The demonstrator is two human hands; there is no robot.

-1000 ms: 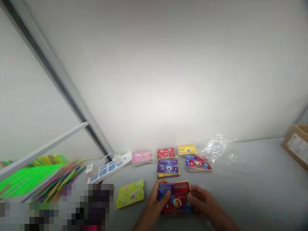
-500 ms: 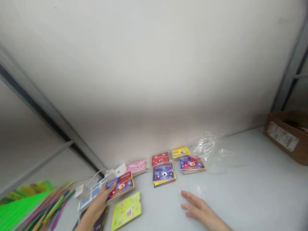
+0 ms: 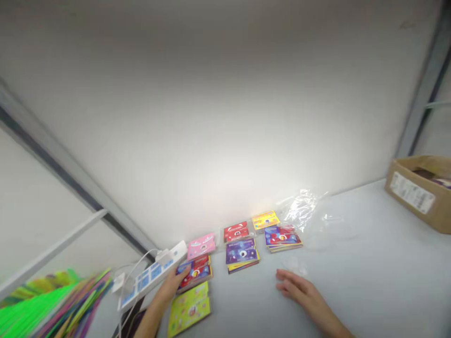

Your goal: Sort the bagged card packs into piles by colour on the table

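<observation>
My left hand grips a red-and-blue card pack by its left edge, thumb lying across the top. The pack rests between a pink card pack behind it and a yellow-green card pack in front. To the right sit a purple card stack and another red-and-blue card stack. Behind these are a red card pack and a yellow card pack. My right hand hovers over or rests on the table, fingers stretched out and slightly curved, holding nothing.
A white power strip with cables lies left of the packs. Bright green and multicoloured strips fill the lower left. Crumpled clear plastic bags lie by the wall. A cardboard box stands at the far right on the grey table.
My left hand has brought the red-and-blue pack right, off the power strip's side, to a spot beside the pink pack. My right hand's fingers have drawn closer together.
</observation>
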